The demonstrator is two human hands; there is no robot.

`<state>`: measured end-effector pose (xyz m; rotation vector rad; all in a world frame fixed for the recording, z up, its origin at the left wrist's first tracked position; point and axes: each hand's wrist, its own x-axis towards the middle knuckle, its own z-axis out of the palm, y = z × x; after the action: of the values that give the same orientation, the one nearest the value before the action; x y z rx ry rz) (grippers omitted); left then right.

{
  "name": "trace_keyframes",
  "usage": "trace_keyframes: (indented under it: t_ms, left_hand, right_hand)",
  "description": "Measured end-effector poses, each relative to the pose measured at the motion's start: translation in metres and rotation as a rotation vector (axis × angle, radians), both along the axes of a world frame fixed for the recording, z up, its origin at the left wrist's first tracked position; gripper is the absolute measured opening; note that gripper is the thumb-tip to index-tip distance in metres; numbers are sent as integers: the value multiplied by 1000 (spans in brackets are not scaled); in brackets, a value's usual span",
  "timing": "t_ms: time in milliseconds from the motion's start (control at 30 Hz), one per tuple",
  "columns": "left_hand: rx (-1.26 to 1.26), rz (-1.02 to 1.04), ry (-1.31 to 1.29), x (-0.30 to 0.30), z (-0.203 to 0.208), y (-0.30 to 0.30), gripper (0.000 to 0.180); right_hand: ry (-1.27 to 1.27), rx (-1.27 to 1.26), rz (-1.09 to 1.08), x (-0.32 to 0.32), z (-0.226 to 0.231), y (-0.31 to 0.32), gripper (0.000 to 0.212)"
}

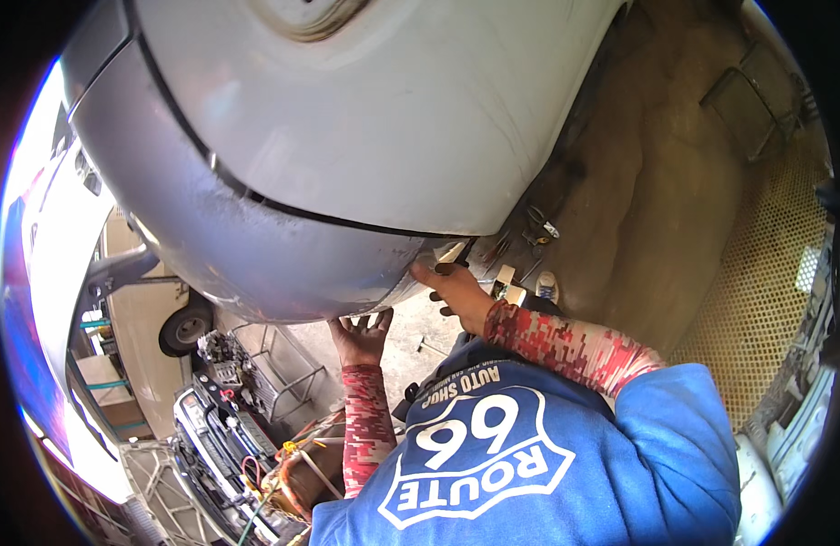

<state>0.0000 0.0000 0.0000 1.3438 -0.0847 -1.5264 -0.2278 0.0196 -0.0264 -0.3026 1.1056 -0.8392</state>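
Observation:
A silver-grey car bumper (pixel 265 259) with a dull, scuffed finish wraps the corner of the vehicle. A dark gap separates it from the body panel (pixel 374 118) above. My left hand (pixel 361 338) is at the bumper's lower edge, fingers spread and pointing up, the tips against or just under the rim. At the bumper's right end, my right hand (pixel 458 293) grips the edge, thumb on the outer face and fingers partly out of sight around it. Beside that hand, a pale, rough patch shows at the bumper's end. Red patterned sleeves cover both forearms.
Several hand tools (pixel 540 226) lie on the floor right of the bumper's end. A hammer-like tool (pixel 429 345) lies below it. Removed car parts (pixel 224 428), a metal stand (pixel 288 369) and a wheel (pixel 185 329) are at left. A folding chair (pixel 748 105) stands far right.

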Motion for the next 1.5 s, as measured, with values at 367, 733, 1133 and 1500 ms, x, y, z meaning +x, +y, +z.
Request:
trace_keyframes:
  t_ms: [367, 733, 1133, 1500]
  left_hand:
    - [-68, 0, 21, 7, -9, 4, 111]
    - [-235, -5, -194, -37, -26, 47, 92]
    - [-157, 197, -480, -150, 5, 36, 131]
    - [-165, 419, -401, -191, 1, 22, 124]
  right_hand:
    - [-217, -24, -221, -2, 17, -2, 70]
    - [-78, -153, 34, -1, 26, 47, 49]
    - [217, -292, 562, -76, -3, 39, 50]
    - [289, -135, 728, -184, -28, -1, 52]
